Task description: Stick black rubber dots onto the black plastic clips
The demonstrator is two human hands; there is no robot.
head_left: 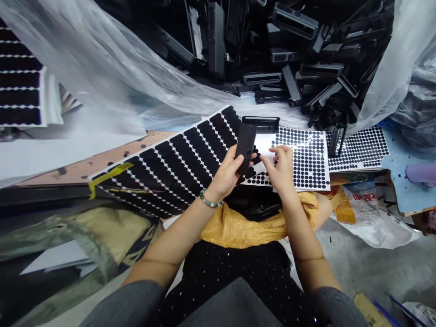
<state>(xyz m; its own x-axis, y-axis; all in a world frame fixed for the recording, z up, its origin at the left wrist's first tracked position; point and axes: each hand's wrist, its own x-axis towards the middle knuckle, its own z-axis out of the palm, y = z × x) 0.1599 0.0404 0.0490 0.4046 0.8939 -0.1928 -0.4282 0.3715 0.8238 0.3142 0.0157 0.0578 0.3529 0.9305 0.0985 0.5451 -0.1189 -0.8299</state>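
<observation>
My left hand point(223, 175) grips a flat black rectangular plastic part point(245, 145), thumb on its face and fingers behind it, tilted upward. A beaded bracelet circles that wrist. Just right of the part, my right hand point(281, 168) hovers with thumb and fingers apart; nothing shows between them, though a tiny item could be hidden. Under and beside it lies a white sheet of round black stickers point(308, 159). Left of my hands is a larger sheet of black scalloped strips point(180, 163). Beyond the held part sits a black plastic frame point(260, 123).
A big heap of black plastic parts point(289, 86) fills the back, between sheets of clear plastic film point(163, 77). More dotted sheets point(364, 145) lie at the right, under another black frame point(337, 140). Yellow cloth point(241, 229) covers my lap, and a yellow strip point(111, 175) lies left.
</observation>
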